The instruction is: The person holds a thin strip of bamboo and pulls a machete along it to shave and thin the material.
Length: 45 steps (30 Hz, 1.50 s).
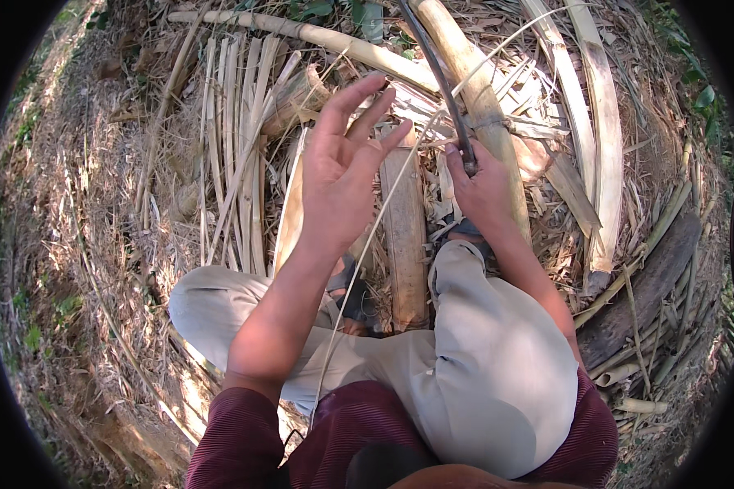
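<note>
Head view, looking down on a seated person.

Left hand: raised, palm facing the camera, fingers spread and stretched up and to the right. It grips nothing. A thin pale bamboo strip passes just right of the palm; whether it touches the fingers cannot be told.

Right hand: closed in a fist round the handle of a dark curved blade. The blade's long axis runs from the fist up and slightly left toward the top edge of the picture, its tip out of view.

Bamboo strip: very long and slender. It runs from the lap at lower centre up and to the right, passes between the two hands, then curves on toward the upper right over the thick stalk.

Thick bamboo stalk: lies beneath the right hand, long axis from the top centre down toward the right knee.

Split bamboo piece: flat, pale, lying between the knees, pointing straight away from the person.

Surroundings: bundle of thin slats to the left, broad curved pieces to the right, dry leaves and straw on the ground. Grey trousers, dark red sleeves.
</note>
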Each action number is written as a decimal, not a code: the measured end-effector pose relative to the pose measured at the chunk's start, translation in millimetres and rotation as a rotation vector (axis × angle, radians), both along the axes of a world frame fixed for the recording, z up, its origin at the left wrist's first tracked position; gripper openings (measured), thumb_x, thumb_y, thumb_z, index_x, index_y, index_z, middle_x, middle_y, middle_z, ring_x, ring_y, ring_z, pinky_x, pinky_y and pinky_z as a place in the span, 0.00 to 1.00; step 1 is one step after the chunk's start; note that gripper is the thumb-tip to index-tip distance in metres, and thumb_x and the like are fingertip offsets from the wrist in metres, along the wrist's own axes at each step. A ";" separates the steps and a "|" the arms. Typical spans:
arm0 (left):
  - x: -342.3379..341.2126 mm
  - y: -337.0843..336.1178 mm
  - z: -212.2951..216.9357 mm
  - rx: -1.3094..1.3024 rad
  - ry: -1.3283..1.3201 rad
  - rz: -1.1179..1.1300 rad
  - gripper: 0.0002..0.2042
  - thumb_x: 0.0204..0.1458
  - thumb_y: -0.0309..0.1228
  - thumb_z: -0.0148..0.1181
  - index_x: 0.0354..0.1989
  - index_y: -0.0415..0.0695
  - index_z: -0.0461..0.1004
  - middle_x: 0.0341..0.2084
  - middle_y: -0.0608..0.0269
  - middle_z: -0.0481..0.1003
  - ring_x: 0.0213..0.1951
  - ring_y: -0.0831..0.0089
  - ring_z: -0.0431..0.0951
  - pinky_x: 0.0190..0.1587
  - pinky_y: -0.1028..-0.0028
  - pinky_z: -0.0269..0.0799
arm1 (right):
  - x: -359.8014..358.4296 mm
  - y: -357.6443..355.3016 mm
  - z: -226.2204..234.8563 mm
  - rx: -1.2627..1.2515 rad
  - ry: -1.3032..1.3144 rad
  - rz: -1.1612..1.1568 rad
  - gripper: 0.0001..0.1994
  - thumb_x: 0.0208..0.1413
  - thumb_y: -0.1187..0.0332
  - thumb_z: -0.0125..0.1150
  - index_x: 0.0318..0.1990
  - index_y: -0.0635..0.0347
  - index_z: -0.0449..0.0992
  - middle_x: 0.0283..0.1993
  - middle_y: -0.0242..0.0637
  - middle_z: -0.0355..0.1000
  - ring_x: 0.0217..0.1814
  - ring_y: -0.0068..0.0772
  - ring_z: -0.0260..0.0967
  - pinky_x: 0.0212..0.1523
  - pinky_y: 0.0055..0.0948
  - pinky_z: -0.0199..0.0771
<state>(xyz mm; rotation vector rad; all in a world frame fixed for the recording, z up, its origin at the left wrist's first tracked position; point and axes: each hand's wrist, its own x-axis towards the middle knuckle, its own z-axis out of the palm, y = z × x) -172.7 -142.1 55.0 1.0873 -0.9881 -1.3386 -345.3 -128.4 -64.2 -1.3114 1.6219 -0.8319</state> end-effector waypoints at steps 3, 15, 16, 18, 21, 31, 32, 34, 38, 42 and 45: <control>3.7 -3.1 29.0 -0.111 0.081 -0.032 0.30 0.53 0.09 0.37 0.67 0.37 0.53 0.66 0.40 0.57 0.68 0.43 0.61 0.62 0.49 0.74 | -2.9 0.5 -4.0 0.011 0.019 -0.026 0.15 0.61 0.56 0.63 0.40 0.61 0.80 0.19 0.39 0.71 0.18 0.31 0.67 0.24 0.32 0.67; -4.7 -0.2 30.9 -0.720 -0.431 -0.083 0.28 0.50 0.09 0.44 0.63 0.37 0.60 0.65 0.36 0.56 0.62 0.43 0.70 0.48 0.67 0.84 | 0.8 -3.6 11.1 -0.020 -0.080 -0.046 0.15 0.61 0.56 0.64 0.38 0.61 0.79 0.17 0.33 0.69 0.17 0.20 0.62 0.21 0.28 0.62; -5.5 -0.4 30.5 -0.747 -0.455 -0.078 0.27 0.50 0.09 0.45 0.62 0.38 0.61 0.65 0.35 0.56 0.61 0.40 0.70 0.46 0.68 0.85 | 0.5 -3.5 12.0 -0.012 -0.078 -0.043 0.15 0.61 0.56 0.64 0.38 0.61 0.79 0.17 0.32 0.69 0.17 0.20 0.63 0.21 0.28 0.62; -7.7 -1.5 29.7 -0.808 -0.485 -0.058 0.26 0.51 0.09 0.47 0.61 0.38 0.62 0.64 0.32 0.56 0.60 0.36 0.70 0.43 0.68 0.86 | 0.6 -2.9 13.8 -0.001 -0.074 -0.043 0.15 0.61 0.57 0.64 0.38 0.61 0.78 0.18 0.32 0.70 0.17 0.19 0.62 0.21 0.28 0.62; -10.0 2.1 35.1 -0.829 -0.498 -0.027 0.25 0.51 0.09 0.49 0.60 0.39 0.63 0.63 0.28 0.56 0.59 0.30 0.69 0.39 0.68 0.86 | 1.3 -1.4 14.7 0.003 -0.054 -0.043 0.14 0.61 0.57 0.64 0.38 0.61 0.79 0.18 0.32 0.70 0.17 0.19 0.61 0.21 0.28 0.61; 2.4 1.3 44.2 -0.840 -0.609 -0.159 0.37 0.51 0.08 0.49 0.69 0.50 0.49 0.69 0.30 0.41 0.64 0.29 0.60 0.42 0.66 0.87 | 3.2 0.4 12.6 0.021 -0.095 -0.061 0.13 0.61 0.59 0.65 0.38 0.62 0.79 0.17 0.27 0.66 0.17 0.15 0.56 0.20 0.25 0.57; 2.2 1.4 45.2 -0.847 -0.640 -0.163 0.40 0.50 0.08 0.49 0.71 0.52 0.47 0.70 0.31 0.37 0.65 0.30 0.58 0.40 0.67 0.88 | 3.4 1.0 12.8 0.023 -0.117 -0.073 0.13 0.61 0.59 0.66 0.37 0.62 0.79 0.17 0.27 0.66 0.17 0.15 0.55 0.20 0.25 0.56; -2.1 2.4 48.4 -0.820 -0.629 -0.149 0.39 0.50 0.09 0.50 0.70 0.52 0.50 0.71 0.34 0.37 0.65 0.31 0.59 0.42 0.64 0.88 | -0.3 0.7 15.1 0.061 -0.169 -0.065 0.13 0.60 0.59 0.67 0.37 0.62 0.78 0.18 0.25 0.66 0.18 0.13 0.56 0.20 0.23 0.55; -5.3 15.5 51.1 -0.732 -0.519 -0.151 0.23 0.47 0.18 0.58 0.54 0.46 0.65 0.59 0.44 0.58 0.53 0.46 0.73 0.48 0.52 0.82 | -5.6 -11.0 68.4 0.250 -0.483 -0.004 0.13 0.59 0.59 0.69 0.35 0.59 0.76 0.21 0.24 0.69 0.18 0.11 0.58 0.19 0.19 0.56; -0.6 18.5 53.8 -0.977 -0.877 -0.346 0.08 0.46 0.28 0.64 0.27 0.42 0.69 0.25 0.65 0.66 0.25 0.71 0.73 0.51 0.44 0.73 | -11.8 -36.7 117.3 0.209 -0.626 0.143 0.15 0.57 0.57 0.70 0.36 0.58 0.75 0.24 0.28 0.74 0.17 0.12 0.62 0.17 0.17 0.60; 1.9 16.3 51.7 -1.000 -0.930 -0.489 0.13 0.46 0.28 0.64 0.18 0.44 0.64 0.15 0.70 0.57 0.17 0.73 0.64 0.50 0.44 0.73 | -10.6 -42.8 111.0 0.173 -0.532 0.107 0.17 0.55 0.56 0.72 0.37 0.59 0.74 0.24 0.29 0.74 0.17 0.12 0.62 0.17 0.16 0.60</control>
